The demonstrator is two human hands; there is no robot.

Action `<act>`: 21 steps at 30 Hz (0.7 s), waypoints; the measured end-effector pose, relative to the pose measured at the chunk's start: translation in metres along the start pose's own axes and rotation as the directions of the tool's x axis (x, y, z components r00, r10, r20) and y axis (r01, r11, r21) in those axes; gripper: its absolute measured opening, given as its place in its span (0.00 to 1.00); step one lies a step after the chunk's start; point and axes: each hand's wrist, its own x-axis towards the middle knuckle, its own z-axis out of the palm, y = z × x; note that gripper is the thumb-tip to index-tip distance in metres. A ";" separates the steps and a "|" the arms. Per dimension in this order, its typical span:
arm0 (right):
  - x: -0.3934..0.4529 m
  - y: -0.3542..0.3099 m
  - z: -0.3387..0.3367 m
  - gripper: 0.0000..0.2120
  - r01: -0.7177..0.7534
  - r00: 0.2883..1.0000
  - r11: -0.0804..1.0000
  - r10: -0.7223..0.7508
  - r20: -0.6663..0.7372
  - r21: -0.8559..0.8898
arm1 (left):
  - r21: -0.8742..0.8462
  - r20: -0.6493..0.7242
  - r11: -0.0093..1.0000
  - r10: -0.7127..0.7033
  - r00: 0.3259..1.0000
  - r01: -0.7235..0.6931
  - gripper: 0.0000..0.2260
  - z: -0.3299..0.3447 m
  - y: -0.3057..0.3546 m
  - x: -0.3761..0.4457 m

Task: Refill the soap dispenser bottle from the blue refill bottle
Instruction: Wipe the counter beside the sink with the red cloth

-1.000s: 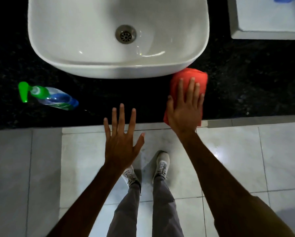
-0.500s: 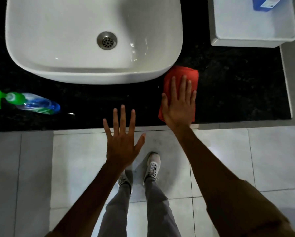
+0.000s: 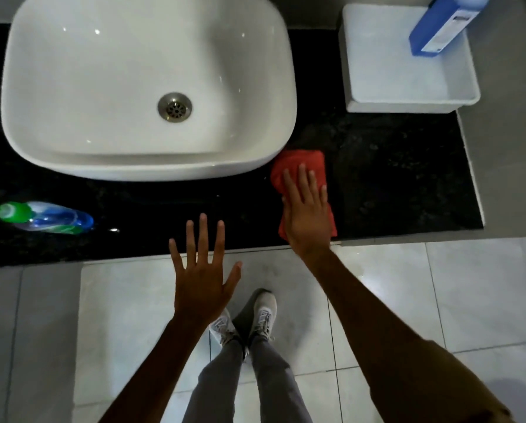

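Hands: left hand (image 3: 202,282) spread, empty, off the counter's front edge; right hand (image 3: 307,209) flat on folded red cloth (image 3: 298,161).
Clear green-pump soap dispenser bottle (image 3: 46,221) lies sideways at black stone counter (image 3: 393,178) front-left; white basin (image 3: 148,87) centre; blue refill bottle (image 3: 442,25) stands in white tray (image 3: 408,102), back-right corner. Whether refilling is done or pending: cannot tell.

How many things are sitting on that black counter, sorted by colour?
White: 2, the sink and the tub
Red: 1, the cloth under the right hand
Blue: 1, the refill bottle standing in the tub
Green and blue: 1, the dispenser lying on its side
Total: 5
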 end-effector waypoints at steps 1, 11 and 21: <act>-0.018 0.005 0.004 0.28 0.047 0.998 0.998 -0.048 0.038 0.029 | 0.008 0.032 1.000 0.002 0.999 -0.002 0.39 0.005 0.000 -0.008; -0.040 0.027 -0.099 0.18 -0.167 0.961 0.794 0.263 -0.083 0.584 | -0.224 0.119 0.959 0.203 0.972 -0.173 0.35 -0.082 0.098 0.013; 0.160 0.083 -0.217 0.20 -0.081 0.923 0.893 0.235 -0.306 0.443 | -0.290 -0.084 0.923 0.239 0.967 -0.253 0.35 -0.175 0.203 0.217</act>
